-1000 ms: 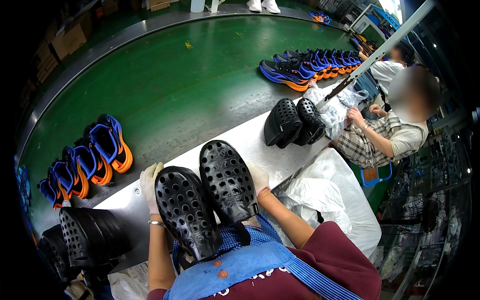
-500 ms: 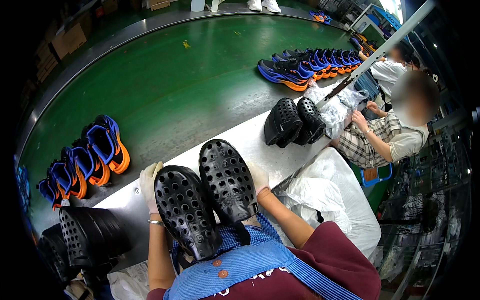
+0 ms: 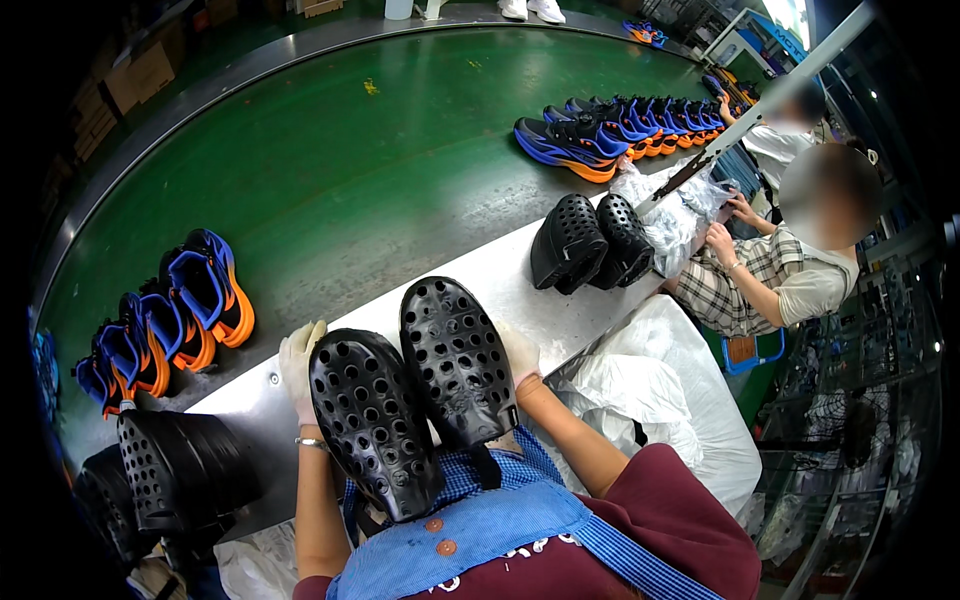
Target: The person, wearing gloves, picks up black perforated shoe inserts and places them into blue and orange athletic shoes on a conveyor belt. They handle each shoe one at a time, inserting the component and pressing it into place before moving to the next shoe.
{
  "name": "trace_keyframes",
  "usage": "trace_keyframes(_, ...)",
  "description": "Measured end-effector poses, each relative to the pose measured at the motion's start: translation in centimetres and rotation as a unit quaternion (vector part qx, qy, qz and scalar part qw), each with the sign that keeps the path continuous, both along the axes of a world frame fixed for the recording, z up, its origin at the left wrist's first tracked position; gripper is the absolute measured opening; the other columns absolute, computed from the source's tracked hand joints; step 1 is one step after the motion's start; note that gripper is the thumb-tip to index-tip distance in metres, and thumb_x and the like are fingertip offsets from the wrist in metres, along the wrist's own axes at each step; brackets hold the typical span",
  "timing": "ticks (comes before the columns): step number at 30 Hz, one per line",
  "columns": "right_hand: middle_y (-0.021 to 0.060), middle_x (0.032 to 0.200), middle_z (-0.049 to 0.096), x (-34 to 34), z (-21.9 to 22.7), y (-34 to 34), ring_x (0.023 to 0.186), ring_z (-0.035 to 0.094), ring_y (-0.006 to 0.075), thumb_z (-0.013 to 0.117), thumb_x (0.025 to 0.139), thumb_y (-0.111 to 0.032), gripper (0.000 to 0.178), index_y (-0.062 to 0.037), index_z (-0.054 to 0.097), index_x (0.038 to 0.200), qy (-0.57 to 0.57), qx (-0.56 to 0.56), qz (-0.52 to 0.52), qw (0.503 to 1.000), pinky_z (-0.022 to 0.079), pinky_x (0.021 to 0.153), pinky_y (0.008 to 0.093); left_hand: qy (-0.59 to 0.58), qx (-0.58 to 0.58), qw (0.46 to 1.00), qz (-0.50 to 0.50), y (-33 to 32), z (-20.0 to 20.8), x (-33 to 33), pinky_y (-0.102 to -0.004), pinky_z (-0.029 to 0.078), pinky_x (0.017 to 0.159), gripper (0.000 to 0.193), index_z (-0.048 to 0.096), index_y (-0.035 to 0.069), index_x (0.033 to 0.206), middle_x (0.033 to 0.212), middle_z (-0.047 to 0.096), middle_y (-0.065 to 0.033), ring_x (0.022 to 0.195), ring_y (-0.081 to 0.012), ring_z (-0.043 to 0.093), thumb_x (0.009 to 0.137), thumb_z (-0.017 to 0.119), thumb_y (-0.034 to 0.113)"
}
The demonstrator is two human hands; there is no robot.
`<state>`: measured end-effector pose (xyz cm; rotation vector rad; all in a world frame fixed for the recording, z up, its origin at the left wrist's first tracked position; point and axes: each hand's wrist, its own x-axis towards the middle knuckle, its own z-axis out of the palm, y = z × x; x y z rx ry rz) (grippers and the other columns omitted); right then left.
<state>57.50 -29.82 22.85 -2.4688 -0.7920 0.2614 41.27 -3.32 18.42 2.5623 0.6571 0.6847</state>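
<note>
Two black, shoe-shaped forms dotted with round holes lean toward me at the bench edge, the left form (image 3: 372, 420) lower than the right form (image 3: 455, 355). My left hand (image 3: 299, 368), in a whitish glove, grips the outer side of the left form; its fingers are partly hidden behind it. On the far side of the right form, my gloved right hand (image 3: 520, 355) holds its outer edge, most of its fingers hidden. The lower ends of both forms lie against my blue checked apron (image 3: 470, 510).
Black-blue-orange sneakers (image 3: 205, 285) stand on the green belt (image 3: 330, 180) at left, with another row (image 3: 570, 148) at right. More black forms (image 3: 568, 245) sit on the metal bench (image 3: 510, 285); others (image 3: 180, 465) are lower left. A seated co-worker (image 3: 790, 270) handles clear plastic.
The sneakers at left have shifted slightly left with the belt. The co-worker's hands have moved a little at the plastic. My hands and the two forms stay nearly still.
</note>
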Motion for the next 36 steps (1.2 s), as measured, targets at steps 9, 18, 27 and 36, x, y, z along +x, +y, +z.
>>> trace_keyframes(9, 0.0129, 0.093, 0.067, 0.2, -0.1, -0.1, 0.090, 0.065, 0.0309, 0.047, 0.095, -0.024, 0.025, -0.0115, 0.067, 0.103, 0.016, -0.008, -0.002, 1.000, 0.051, 0.077, 0.0383, -0.002, -0.003, 1.000, -0.005, 0.4, -1.1, 0.1, -0.0412, 0.037, 0.104, 0.035, 0.066, 0.009, 0.118, 0.114, 0.062, -0.0104, 0.111, -0.0292, 0.054, 0.084, 0.056, 0.013)
trace_keyframes(18, 0.0129, 0.094, 0.067, 0.1, 0.4, 0.0, 0.091, 0.065, 0.0309, 0.047, 0.095, -0.024, 0.025, -0.0112, 0.067, 0.104, 0.015, -0.009, -0.005, 1.000, 0.051, 0.077, 0.0383, -0.008, 0.010, 1.000, -0.006, 0.1, -0.3, 0.1, -0.0406, 0.039, 0.100, 0.035, 0.066, 0.007, 0.116, 0.115, 0.062, -0.0111, 0.110, -0.0302, 0.054, 0.082, 0.058, 0.014)
trace_keyframes(27, 0.0129, 0.094, 0.067, -0.1, 0.0, 0.0, 0.091, 0.065, 0.0311, 0.046, 0.095, -0.025, 0.026, -0.0114, 0.067, 0.103, 0.005, 0.007, 0.002, 1.000, 0.051, 0.076, 0.0389, -0.013, 0.017, 1.000, -0.006, 0.4, -0.6, 0.0, -0.0399, 0.040, 0.097, 0.035, 0.066, 0.007, 0.116, 0.114, 0.063, -0.0112, 0.109, -0.0308, 0.055, 0.082, 0.058, 0.013)
trace_keyframes(36, 0.0117, 0.094, 0.067, 0.2, -0.6, -0.3, 0.090, 0.065, 0.0306, 0.047, 0.095, -0.026, 0.025, -0.0128, 0.067, 0.103, 0.000, -0.016, 0.010, 1.000, 0.051, 0.076, 0.0385, -0.031, -0.016, 0.999, -0.005, 0.2, -0.4, -0.1, -0.0381, 0.041, 0.097, 0.033, 0.067, 0.008, 0.114, 0.112, 0.064, -0.0091, 0.107, -0.0283, 0.057, 0.084, 0.057, 0.013)
